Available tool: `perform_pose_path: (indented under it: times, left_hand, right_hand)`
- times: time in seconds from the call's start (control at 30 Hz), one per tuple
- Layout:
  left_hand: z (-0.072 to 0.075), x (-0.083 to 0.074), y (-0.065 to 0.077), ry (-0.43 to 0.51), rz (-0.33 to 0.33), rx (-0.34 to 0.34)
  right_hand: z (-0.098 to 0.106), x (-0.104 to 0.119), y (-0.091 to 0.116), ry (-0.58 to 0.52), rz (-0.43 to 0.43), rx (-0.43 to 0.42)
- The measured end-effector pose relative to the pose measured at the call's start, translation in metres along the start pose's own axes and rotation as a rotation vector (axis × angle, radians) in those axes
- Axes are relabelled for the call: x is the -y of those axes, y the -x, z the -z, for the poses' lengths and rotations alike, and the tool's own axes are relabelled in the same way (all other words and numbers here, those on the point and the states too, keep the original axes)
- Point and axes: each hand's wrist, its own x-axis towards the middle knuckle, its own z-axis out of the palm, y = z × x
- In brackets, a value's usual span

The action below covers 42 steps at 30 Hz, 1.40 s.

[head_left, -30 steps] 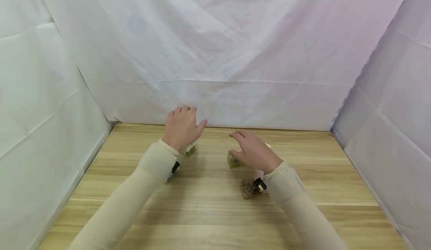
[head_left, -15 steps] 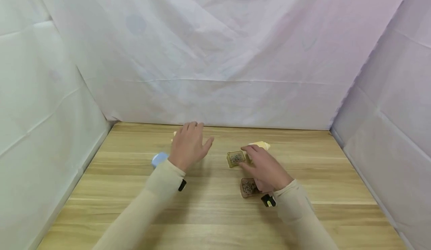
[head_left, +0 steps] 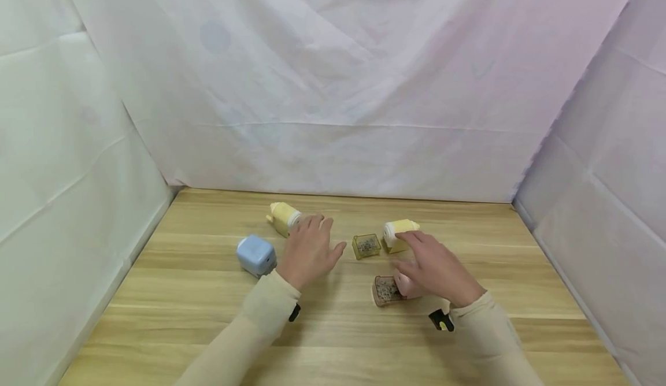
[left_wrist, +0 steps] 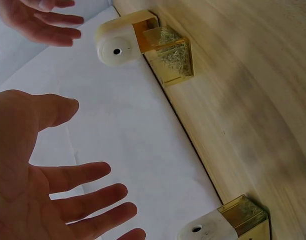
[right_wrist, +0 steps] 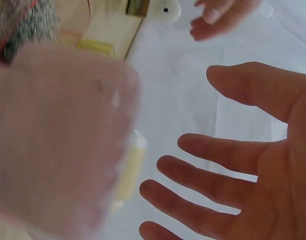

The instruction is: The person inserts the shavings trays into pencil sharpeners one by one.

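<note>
My left hand (head_left: 311,253) hovers over the table with fingers spread, holding nothing. Just beyond it sits a yellow-and-white pencil sharpener (head_left: 283,217); to its left is a blue pencil sharpener (head_left: 257,255). With fingers apart and nothing gripped, my right hand (head_left: 439,270) is above a pink pencil sharpener (head_left: 407,285), partly covering it. The pink sharpener's clear shavings drawer (head_left: 387,289) is pulled out and holds dark shavings. Behind stands a second yellow-and-white pencil sharpener (head_left: 398,234), its yellow shavings drawer (head_left: 366,246) pulled out. The pink sharpener looms close in the right wrist view.
A wood-grain table (head_left: 333,351) carries everything. White cloth (head_left: 333,85) hangs behind it, with more white cloth along the left side (head_left: 67,143) and right side (head_left: 609,143).
Both hands have drawn back toward the person and shifted right. The blue sharpener and the left yellow one, earlier mostly covered, now show. The sharpeners stay in place.
</note>
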Motion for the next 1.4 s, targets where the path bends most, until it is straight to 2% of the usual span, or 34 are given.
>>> perform_pose_path:
  times: [0.27, 0.53, 0.63, 0.8, 1.07, 1.27, 1.4]
  left_hand:
    - [-0.009, -0.007, 0.004, 0.060, -0.031, 0.066]
    - [-0.017, -0.023, 0.009, 0.182, -0.118, 0.220]
    - [-0.023, -0.031, 0.011, 0.173, -0.163, 0.265]
    - [-0.039, -0.041, 0.014, 0.144, -0.223, 0.278]
    - [-0.063, -0.057, 0.018, 0.117, -0.309, 0.323]
    - [-0.070, -0.069, 0.019, 0.162, -0.240, 0.338]
    - [-0.070, -0.072, 0.018, 0.238, -0.186, 0.357]
  right_hand:
    - [0.025, -0.012, 0.009, 0.045, -0.033, -0.003]
    - [0.038, -0.018, 0.012, 0.079, -0.027, 0.012]
    - [0.039, -0.020, 0.014, 0.084, -0.035, 0.033]
    - [0.036, -0.023, 0.014, 0.089, -0.037, 0.065]
    - [0.031, -0.027, 0.017, 0.091, -0.038, 0.069]
    - [0.029, -0.028, 0.020, 0.082, -0.061, 0.087]
    - [0.028, -0.028, 0.023, 0.073, -0.069, 0.089]
